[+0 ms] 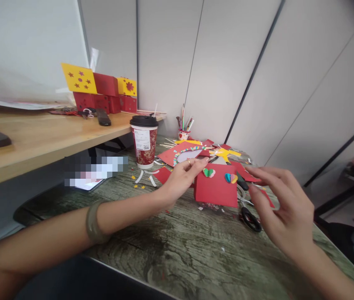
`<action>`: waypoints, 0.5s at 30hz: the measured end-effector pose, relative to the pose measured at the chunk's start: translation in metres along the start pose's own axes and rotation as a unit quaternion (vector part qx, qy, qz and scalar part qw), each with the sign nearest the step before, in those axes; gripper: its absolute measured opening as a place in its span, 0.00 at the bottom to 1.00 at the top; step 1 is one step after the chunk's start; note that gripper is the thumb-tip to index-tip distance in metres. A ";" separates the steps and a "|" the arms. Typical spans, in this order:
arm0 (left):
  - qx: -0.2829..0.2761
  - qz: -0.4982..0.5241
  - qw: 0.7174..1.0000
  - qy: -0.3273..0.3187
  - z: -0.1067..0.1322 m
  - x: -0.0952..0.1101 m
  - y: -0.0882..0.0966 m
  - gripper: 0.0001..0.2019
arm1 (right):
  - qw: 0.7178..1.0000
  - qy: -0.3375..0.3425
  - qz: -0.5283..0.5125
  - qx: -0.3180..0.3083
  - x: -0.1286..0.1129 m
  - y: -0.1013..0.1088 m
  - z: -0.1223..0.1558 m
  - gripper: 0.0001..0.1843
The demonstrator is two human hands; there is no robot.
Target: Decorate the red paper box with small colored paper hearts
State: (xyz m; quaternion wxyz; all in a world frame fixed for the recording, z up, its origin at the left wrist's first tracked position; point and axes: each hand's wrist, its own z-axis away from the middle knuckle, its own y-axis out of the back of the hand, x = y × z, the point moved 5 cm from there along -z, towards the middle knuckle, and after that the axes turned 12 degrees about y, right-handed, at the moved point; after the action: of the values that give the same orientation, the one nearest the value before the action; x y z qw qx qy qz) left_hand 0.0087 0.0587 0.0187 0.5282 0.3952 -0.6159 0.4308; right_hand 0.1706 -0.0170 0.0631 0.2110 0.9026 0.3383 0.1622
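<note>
A red paper box or folded card (216, 189) is held above the dark wood-patterned table by my left hand (183, 177), whose fingers close on its upper left corner. Near its top edge are two small folded paper shapes: a green and pink heart (208, 172) and a blue and yellow one (231, 178). To the right, my right hand (284, 206) hovers with thumb and fingers apart, holding nothing. Black-handled scissors (251, 220) lie on the table between the box and that hand, partly covered. Which of the box's sides are closed is hidden.
A lidded paper cup (145, 143) stands left of a red card with a beaded oval (181, 152). Behind are a pencil cup (183, 134) and yellow paper pieces (225, 154). A phone (94, 181) lies left, below a raised wooden shelf (54, 135) bearing red and yellow boxes (106, 85).
</note>
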 end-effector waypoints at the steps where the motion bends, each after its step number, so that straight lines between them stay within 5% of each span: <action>1: 0.000 -0.014 1.000 -0.013 -0.003 -0.001 0.002 0.20 | 1.000 -0.027 -0.009 -0.009 0.004 -0.003 0.001 0.18; 5: -0.025 -0.067 0.995 -0.065 -0.017 -0.009 0.009 0.16 | 0.991 -0.110 -0.032 -0.071 0.022 -0.019 0.009 0.17; 10: -0.089 -0.050 0.995 -0.017 -0.031 -0.028 0.013 0.20 | 0.981 -0.139 -0.045 -0.126 0.038 -0.035 0.020 0.16; 15: -0.011 -0.024 0.999 -0.027 -0.036 -0.025 0.023 0.16 | 0.966 -0.200 -0.051 -0.159 0.049 -0.041 0.031 0.13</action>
State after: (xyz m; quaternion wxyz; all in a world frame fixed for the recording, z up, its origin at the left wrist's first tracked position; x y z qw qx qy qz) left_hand 0.0016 0.1008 -0.0066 0.5260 0.4154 -0.6250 0.4001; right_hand 0.1969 0.0363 0.0238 0.4230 0.8532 0.3046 0.0196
